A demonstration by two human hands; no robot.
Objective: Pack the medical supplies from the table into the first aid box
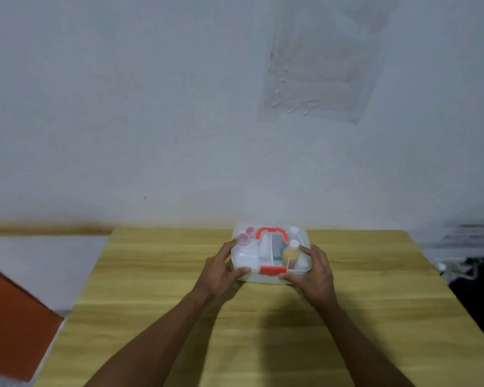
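A clear plastic first aid box [271, 236] with a red handle and a red front latch [273, 270] sits near the far edge of the wooden table [157, 308]. Through its transparent lid I see a bottle of yellow liquid [290, 254], pink-capped items [245, 236] and white containers. My left hand [221, 270] grips the box's left front corner, thumb on the front edge. My right hand [312, 270] holds the right front corner, fingers on the lid. The lid lies down over the box.
A white wall rises right behind the table. An orange surface [9, 317] and a white sheet lie to the left. Cables and a dark area [464, 270] are off the right edge. No loose supplies show on the tabletop.
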